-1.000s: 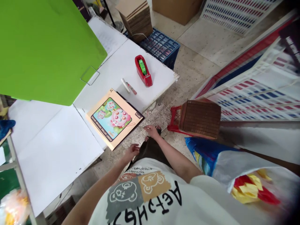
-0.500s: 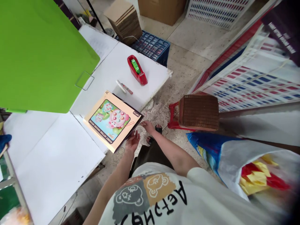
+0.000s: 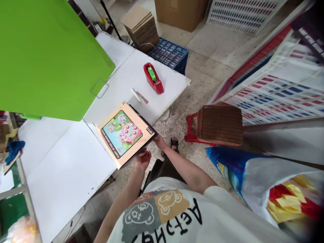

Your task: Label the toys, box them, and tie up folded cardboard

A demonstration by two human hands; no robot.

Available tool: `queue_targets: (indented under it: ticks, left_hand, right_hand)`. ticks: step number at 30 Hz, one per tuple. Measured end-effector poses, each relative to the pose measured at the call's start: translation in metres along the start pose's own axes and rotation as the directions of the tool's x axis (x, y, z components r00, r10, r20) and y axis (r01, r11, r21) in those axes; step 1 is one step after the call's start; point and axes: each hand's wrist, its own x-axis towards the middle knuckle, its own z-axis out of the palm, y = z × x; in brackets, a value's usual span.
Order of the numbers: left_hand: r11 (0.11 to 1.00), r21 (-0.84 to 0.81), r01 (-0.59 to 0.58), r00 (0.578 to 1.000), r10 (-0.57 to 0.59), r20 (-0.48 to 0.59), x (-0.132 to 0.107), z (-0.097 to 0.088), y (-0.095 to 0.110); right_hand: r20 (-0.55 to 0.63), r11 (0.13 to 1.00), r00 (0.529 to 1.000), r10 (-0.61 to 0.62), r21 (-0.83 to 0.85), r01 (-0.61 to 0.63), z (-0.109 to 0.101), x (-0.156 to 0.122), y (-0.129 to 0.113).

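A flat peach-coloured toy box [image 3: 124, 130] with a pink cartoon toy picture lies at the near edge of the white table, its printed face up and its near side dark. My right hand [image 3: 160, 141] is closed at the box's near right corner, with the fingertips partly hidden behind it. Along the same near side, my left hand [image 3: 143, 160] is palm up with curled fingers against the box's edge. Beyond the box lie a white pen [image 3: 136, 95] and a reddish slim cutter [image 3: 142, 97]. Farther off stands a red tape dispenser [image 3: 154, 78] with green tape.
A large green board [image 3: 50, 60] hangs over the white table [image 3: 63, 172] on the left. At the right are a brown-topped stool [image 3: 219, 125], a white crate [image 3: 278, 91] and an open sack [image 3: 255, 179]. Cardboard sheets [image 3: 141, 28] rest on a blue crate [image 3: 169, 54].
My right hand has moved in against the box's corner. The left hand's fingers have curled in at the near edge. The view has shifted slightly.
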Motion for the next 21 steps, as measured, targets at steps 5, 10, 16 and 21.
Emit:
queue_targets:
  ticks: [5,10,16,21]
  left_hand:
    - [0.989,-0.131,0.069,0.997,-0.065,0.032,-0.007,-0.019,0.005]
    - [0.993,-0.113,0.036,0.997,-0.028,0.069,-0.006,-0.036,0.004]
    - [0.961,-0.268,0.064,0.998,-0.053,0.045,-0.002,-0.046,-0.002]
    - [0.943,-0.32,0.092,0.995,-0.078,0.057,-0.003,-0.045,-0.002]
  right_hand:
    - [0.074,0.999,0.997,-0.01,0.046,0.007,0.002,-0.013,-0.019]
    - [0.111,0.994,0.991,-0.078,0.083,0.069,0.005,-0.026,-0.037]
    - [0.159,0.968,0.985,-0.074,0.249,0.032,0.013,-0.033,-0.017]
    - [0.151,0.964,0.987,-0.049,0.268,0.007,0.017,-0.028,0.005]
